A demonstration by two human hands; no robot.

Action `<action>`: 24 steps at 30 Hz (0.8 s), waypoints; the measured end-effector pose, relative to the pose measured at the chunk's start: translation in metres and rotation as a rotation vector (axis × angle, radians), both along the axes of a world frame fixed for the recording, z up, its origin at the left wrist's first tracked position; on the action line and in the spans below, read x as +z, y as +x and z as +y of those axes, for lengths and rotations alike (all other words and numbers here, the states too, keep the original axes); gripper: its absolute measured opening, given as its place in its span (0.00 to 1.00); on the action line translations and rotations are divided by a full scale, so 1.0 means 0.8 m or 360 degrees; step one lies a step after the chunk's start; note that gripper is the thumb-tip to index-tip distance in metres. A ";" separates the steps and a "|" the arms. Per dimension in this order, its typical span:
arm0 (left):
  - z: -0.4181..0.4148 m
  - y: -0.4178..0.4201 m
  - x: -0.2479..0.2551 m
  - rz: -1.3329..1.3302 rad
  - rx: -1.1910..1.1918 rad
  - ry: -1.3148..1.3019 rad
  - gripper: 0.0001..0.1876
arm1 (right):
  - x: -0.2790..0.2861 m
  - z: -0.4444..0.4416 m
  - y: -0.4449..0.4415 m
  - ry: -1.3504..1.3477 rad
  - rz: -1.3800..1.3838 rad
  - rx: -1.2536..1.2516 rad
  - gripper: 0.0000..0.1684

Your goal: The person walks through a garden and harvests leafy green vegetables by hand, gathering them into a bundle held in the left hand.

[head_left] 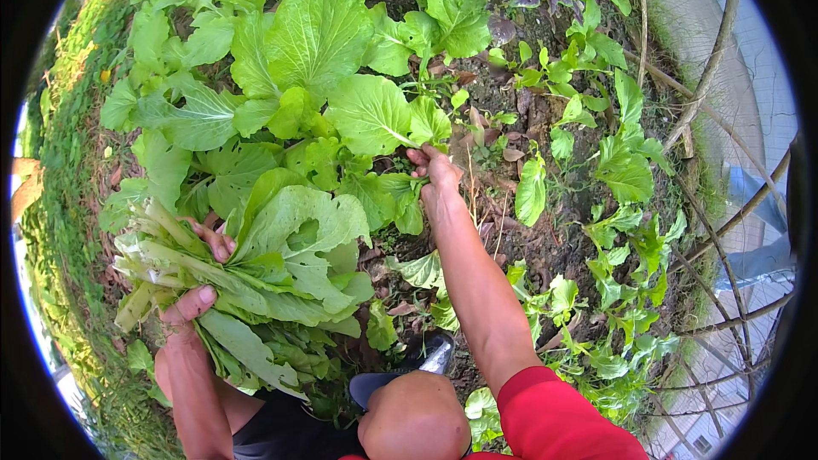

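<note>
A thick bundle of picked leafy greens (281,262) lies in my left hand (198,275), whose thumb and fingers wrap around it near the pale cut stems (153,249). The leaves point right, and some have holes. My right hand (436,169) reaches forward among the growing plants, its fingers closed at the pale stalk of a broad green leaf (374,112). Whether that leaf is still attached to its plant cannot be told. Parts of the left fingers are hidden behind the bundle.
Large leafy plants (316,38) grow at the upper left, smaller ones (626,172) at the right. Brown soil with dry leaves (498,223) lies between them. A fence of sticks and netting (709,76) borders the right side. My bent knee (415,415) and a shoe (438,352) are below.
</note>
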State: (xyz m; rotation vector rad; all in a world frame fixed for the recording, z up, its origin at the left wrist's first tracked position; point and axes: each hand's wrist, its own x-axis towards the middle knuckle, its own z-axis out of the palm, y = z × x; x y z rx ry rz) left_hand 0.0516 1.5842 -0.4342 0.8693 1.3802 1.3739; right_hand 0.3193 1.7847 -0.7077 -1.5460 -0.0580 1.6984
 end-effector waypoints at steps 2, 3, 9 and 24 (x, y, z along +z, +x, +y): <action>-0.002 0.003 0.004 -0.0025 0.0036 0.0000 0.39 | 0.011 0.003 0.000 0.0010 -0.0167 0.0075 0.12; -0.002 0.002 0.005 -0.0019 0.0028 -0.0004 0.39 | 0.009 0.006 0.004 -0.0025 -0.0309 0.0220 0.11; -0.009 -0.009 0.006 0.0030 0.0008 -0.0053 0.42 | 0.013 0.011 0.024 -0.0015 -0.1062 0.0949 0.19; -0.004 -0.007 0.007 -0.0013 0.0038 -0.0067 0.41 | 0.100 0.183 0.123 0.0647 -0.0840 0.1189 0.24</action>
